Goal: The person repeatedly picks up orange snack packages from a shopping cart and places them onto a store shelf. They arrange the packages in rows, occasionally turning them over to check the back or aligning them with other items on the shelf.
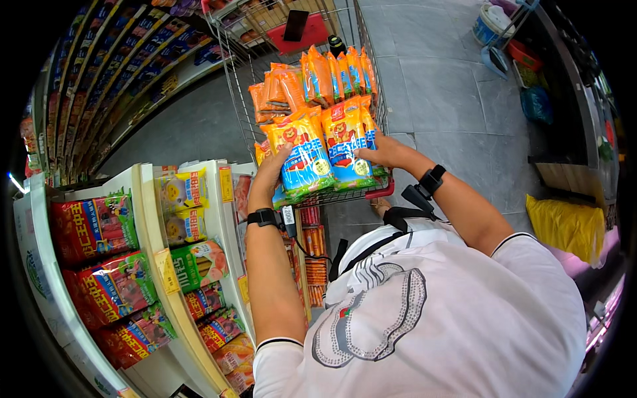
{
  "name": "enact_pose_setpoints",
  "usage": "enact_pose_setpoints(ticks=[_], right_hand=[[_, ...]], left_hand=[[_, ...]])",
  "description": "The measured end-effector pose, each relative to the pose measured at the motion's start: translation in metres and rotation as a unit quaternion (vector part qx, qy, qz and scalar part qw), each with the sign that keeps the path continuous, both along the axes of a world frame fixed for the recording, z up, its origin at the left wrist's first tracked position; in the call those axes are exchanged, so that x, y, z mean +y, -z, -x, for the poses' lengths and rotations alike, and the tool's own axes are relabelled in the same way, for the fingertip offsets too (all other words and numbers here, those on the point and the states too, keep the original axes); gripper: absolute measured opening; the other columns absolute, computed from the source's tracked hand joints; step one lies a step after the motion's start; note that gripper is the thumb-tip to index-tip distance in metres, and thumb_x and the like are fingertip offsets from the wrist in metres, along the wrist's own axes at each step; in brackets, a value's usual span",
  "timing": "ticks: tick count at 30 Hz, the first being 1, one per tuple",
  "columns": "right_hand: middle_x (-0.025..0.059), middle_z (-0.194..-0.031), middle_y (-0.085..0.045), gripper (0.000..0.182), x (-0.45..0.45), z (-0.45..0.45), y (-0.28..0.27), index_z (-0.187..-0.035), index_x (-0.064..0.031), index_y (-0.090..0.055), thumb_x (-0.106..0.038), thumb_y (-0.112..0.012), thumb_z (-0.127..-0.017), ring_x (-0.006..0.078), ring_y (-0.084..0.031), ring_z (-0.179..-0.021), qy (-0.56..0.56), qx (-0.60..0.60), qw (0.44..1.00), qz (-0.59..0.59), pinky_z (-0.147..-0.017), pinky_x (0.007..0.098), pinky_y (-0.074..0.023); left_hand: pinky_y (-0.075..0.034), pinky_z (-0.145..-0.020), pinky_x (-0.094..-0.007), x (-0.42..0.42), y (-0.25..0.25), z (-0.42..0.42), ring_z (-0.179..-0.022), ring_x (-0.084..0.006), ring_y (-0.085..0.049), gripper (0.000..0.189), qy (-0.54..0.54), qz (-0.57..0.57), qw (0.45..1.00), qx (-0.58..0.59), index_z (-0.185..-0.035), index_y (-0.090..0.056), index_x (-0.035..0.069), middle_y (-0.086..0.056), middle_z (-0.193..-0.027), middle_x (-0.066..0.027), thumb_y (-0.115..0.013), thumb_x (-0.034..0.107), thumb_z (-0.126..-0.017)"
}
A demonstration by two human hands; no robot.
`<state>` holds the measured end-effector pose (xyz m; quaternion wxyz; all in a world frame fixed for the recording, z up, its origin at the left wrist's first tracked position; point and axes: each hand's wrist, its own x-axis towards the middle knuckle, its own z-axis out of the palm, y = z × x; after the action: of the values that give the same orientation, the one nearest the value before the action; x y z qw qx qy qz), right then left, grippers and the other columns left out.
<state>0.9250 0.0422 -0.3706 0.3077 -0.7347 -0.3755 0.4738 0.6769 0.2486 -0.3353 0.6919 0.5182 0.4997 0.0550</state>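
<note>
Two upright orange, yellow and blue sausage packs with a cartoon lion stand side by side at the near end of a wire shopping cart (230, 82). My left hand (270, 174) grips the left pack (304, 154) along its outer edge, thumb on the front. At the other side, my right hand (389, 150) holds the right pack (347, 147), its fingertips across the printed front. More packs of the same colours show just behind these two. Farther into the cart, several orange packs (316, 77) stand or lean in rows.
Shelves of red sausage bags (109, 286) rise at my left, with price tags along their edges. A black phone (295, 26) lies on the cart's red panel (318, 37). A yellow bag (565, 226), a bucket (490, 27) and a dustpan (493, 60) are at the right.
</note>
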Motion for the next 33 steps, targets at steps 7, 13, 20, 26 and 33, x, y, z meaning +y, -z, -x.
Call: enact_pose_setpoints(ticks=[7, 13, 20, 26, 33], right_hand=[[0.0317, -0.102, -0.069, 0.078, -0.007, -0.008, 0.009, -0.11, 0.0096, -0.062, -0.064, -0.067, -0.084, 0.0443, -0.068, -0.097, -0.039, -0.128, 0.991, -0.029, -0.083, 0.0473, -0.0539], [0.0223, -0.096, -0.072, 0.07, 0.005, -0.01, -0.032, -0.102, 0.0038, -0.065, -0.064, -0.068, -0.084, 0.0393, -0.07, -0.092, -0.117, -0.184, 0.974, 0.058, -0.078, 0.0462, -0.0548], [0.0261, -0.096, -0.069, 0.045, 0.013, 0.002, -0.05, -0.106, 0.0002, -0.063, -0.042, -0.069, -0.09, 0.0438, -0.066, -0.092, -0.122, -0.323, 0.926, -0.152, -0.075, 0.0507, -0.0518], [0.0172, -0.093, -0.071, 0.044, 0.037, 0.077, -0.124, -0.124, 0.0038, -0.06, -0.026, -0.069, -0.094, 0.0232, -0.069, -0.085, -0.226, -0.095, 0.95, -0.192, -0.076, 0.0353, -0.0537], [0.0092, -0.107, -0.069, 0.045, 0.029, 0.207, -0.204, -0.132, 0.0025, -0.056, -0.024, -0.066, -0.097, 0.0128, -0.065, -0.095, -0.418, 0.127, 0.879, -0.192, -0.084, 0.0276, -0.0517]], left_hand=[[-0.048, -0.099, -0.0404, -0.013, 0.005, 0.004, -0.114, -0.0327, -0.062, 0.064, 0.147, -0.379, 0.912, 0.057, -0.14, -0.045, -0.008, -0.062, -0.125, -0.0236, -0.067, 0.032, -0.095], [-0.041, -0.108, -0.0425, -0.035, 0.019, 0.034, -0.13, -0.039, -0.051, 0.067, 0.118, -0.417, 0.896, 0.102, -0.147, -0.041, -0.005, -0.054, -0.138, -0.0286, -0.064, 0.031, -0.095], [-0.044, -0.103, -0.0445, -0.112, -0.094, 0.089, -0.124, -0.0411, -0.054, 0.055, 0.061, -0.368, 0.926, 0.059, -0.134, -0.053, -0.003, -0.057, -0.131, -0.0289, -0.067, 0.031, -0.094], [-0.048, -0.101, -0.0351, -0.198, -0.259, 0.208, -0.118, -0.0219, -0.061, 0.049, -0.012, -0.355, 0.933, 0.059, -0.138, -0.052, 0.001, -0.064, -0.129, -0.0147, -0.064, 0.028, -0.1], [-0.053, -0.084, -0.0298, -0.26, -0.354, 0.396, -0.107, -0.0159, -0.064, 0.045, -0.221, -0.324, 0.903, 0.177, -0.128, -0.058, 0.002, -0.066, -0.119, -0.0091, -0.058, 0.038, -0.102]])
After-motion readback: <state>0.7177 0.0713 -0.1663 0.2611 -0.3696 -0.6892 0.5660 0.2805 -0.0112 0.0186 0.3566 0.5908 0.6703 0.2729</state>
